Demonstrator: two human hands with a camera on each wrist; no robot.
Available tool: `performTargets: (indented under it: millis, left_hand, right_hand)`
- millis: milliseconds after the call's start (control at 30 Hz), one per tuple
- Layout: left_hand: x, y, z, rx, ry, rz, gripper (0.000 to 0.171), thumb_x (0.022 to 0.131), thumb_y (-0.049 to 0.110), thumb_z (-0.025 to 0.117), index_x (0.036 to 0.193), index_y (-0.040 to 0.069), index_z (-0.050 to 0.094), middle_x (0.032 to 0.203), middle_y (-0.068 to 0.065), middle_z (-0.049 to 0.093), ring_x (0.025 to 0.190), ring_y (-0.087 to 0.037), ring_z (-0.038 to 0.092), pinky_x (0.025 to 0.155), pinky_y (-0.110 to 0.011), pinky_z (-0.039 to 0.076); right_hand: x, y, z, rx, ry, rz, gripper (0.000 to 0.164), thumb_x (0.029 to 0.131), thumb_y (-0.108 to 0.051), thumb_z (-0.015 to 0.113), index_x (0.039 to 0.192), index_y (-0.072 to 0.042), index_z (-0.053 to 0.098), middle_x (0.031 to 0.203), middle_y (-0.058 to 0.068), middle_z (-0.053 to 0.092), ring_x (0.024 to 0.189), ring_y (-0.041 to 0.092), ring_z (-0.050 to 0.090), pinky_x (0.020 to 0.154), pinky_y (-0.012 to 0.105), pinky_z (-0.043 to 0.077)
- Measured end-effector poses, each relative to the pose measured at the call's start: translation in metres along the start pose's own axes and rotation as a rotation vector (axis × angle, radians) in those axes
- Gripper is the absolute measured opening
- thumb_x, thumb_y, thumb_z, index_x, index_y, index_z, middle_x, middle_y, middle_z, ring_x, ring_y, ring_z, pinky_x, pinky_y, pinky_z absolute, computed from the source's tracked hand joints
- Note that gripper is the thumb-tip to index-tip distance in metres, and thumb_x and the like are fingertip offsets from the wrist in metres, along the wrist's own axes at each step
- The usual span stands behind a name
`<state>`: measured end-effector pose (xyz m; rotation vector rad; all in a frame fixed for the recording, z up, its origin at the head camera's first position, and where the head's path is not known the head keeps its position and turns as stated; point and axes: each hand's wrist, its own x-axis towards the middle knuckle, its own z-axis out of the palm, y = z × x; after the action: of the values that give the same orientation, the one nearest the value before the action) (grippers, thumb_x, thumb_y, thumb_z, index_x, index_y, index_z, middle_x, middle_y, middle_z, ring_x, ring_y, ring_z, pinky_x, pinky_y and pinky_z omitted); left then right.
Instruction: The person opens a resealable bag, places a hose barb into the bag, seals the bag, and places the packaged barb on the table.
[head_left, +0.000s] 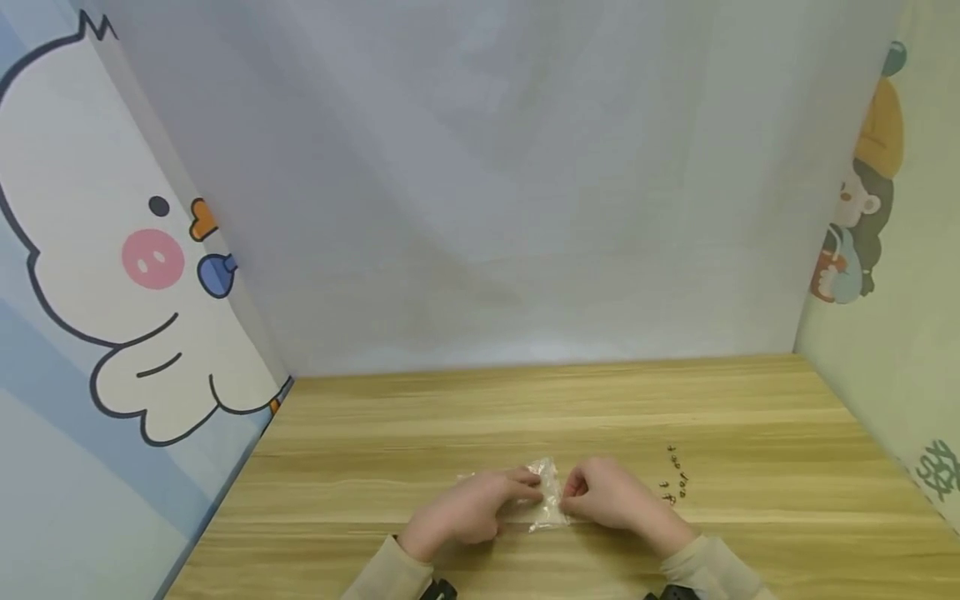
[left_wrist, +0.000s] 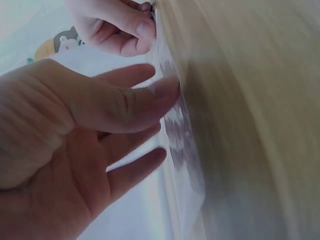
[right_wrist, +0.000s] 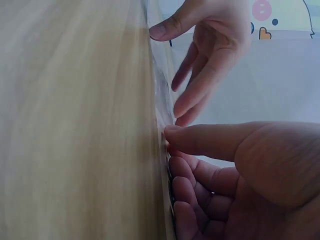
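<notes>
A clear, crinkled plastic bag (head_left: pixel 551 510) lies flat on the wood-grain table (head_left: pixel 465 417), low in the head view. Over its left part rests my left hand (head_left: pixel 480 504), fingers extended and fingertips on the plastic. Seen from the left wrist, that hand's thumb overlaps the bag (left_wrist: pixel 185 160) and the other fingers are spread apart. My right hand (head_left: pixel 606 497) pinches the bag's right edge between thumb and index finger. Its remaining fingers curl in against the tabletop in the right wrist view. The bag's left portion is partly hidden beneath my left hand.
Several tiny dark pieces (head_left: pixel 681 475) lie scattered on the table to the right of my right hand. A pale grey sheet (head_left: pixel 525 250) rises behind the table. Walls with cartoon figures flank it, a white bird (head_left: pixel 90 208) on the left.
</notes>
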<state>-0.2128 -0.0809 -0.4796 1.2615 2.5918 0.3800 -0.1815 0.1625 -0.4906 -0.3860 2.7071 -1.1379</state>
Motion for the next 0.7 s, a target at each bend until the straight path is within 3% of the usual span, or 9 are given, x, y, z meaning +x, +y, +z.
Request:
performTargets:
  millis: [133, 200, 333, 467, 700]
  left_hand:
    - [0.004, 0.004, -0.001, -0.015, 0.068, -0.039, 0.064, 0.079, -0.01, 0.081, 0.138, 0.013, 0.072, 0.148, -0.003, 0.064, 0.134, -0.021, 0.061, 0.114, -0.036, 0.048]
    - [0.007, 0.008, 0.0, -0.021, 0.109, -0.077, 0.055, 0.083, 0.002, 0.086, 0.136, 0.012, 0.074, 0.141, -0.004, 0.068, 0.127, -0.019, 0.065, 0.109, -0.034, 0.052]
    - [0.013, 0.012, 0.005, -0.001, 0.164, -0.127, 0.05, 0.081, 0.018, 0.094, 0.129, 0.012, 0.077, 0.123, -0.001, 0.072, 0.108, -0.013, 0.066, 0.091, -0.029, 0.058]
    - [0.017, 0.015, 0.009, 0.044, 0.17, -0.15, 0.051, 0.077, 0.021, 0.096, 0.125, 0.013, 0.079, 0.114, -0.001, 0.069, 0.099, -0.011, 0.062, 0.085, -0.028, 0.057]
    - [0.016, 0.017, 0.007, 0.019, 0.142, -0.176, 0.053, 0.076, 0.015, 0.097, 0.126, 0.011, 0.079, 0.117, -0.002, 0.067, 0.104, -0.015, 0.062, 0.09, -0.03, 0.057]
  right_hand:
    - [-0.001, 0.0, 0.001, 0.004, 0.009, 0.003, 0.016, 0.085, -0.014, 0.086, 0.081, -0.012, 0.07, 0.075, -0.002, 0.064, 0.068, 0.017, 0.059, 0.062, 0.032, 0.052]
    - [0.0, 0.0, 0.002, 0.007, 0.011, 0.006, 0.016, 0.084, -0.014, 0.086, 0.081, -0.012, 0.071, 0.076, -0.002, 0.065, 0.069, 0.017, 0.059, 0.062, 0.032, 0.052]
    - [0.0, 0.002, 0.002, 0.002, 0.015, 0.01, 0.015, 0.084, -0.015, 0.086, 0.081, -0.011, 0.071, 0.075, -0.003, 0.065, 0.068, 0.017, 0.059, 0.061, 0.031, 0.052]
    - [0.002, 0.004, 0.003, -0.007, 0.02, 0.006, 0.015, 0.083, -0.017, 0.086, 0.082, -0.012, 0.072, 0.076, -0.004, 0.065, 0.069, 0.016, 0.059, 0.063, 0.031, 0.052]
    - [0.003, 0.002, 0.004, 0.061, -0.003, 0.0, 0.012, 0.085, -0.016, 0.085, 0.087, -0.01, 0.075, 0.08, -0.003, 0.068, 0.072, 0.016, 0.062, 0.063, 0.03, 0.053]
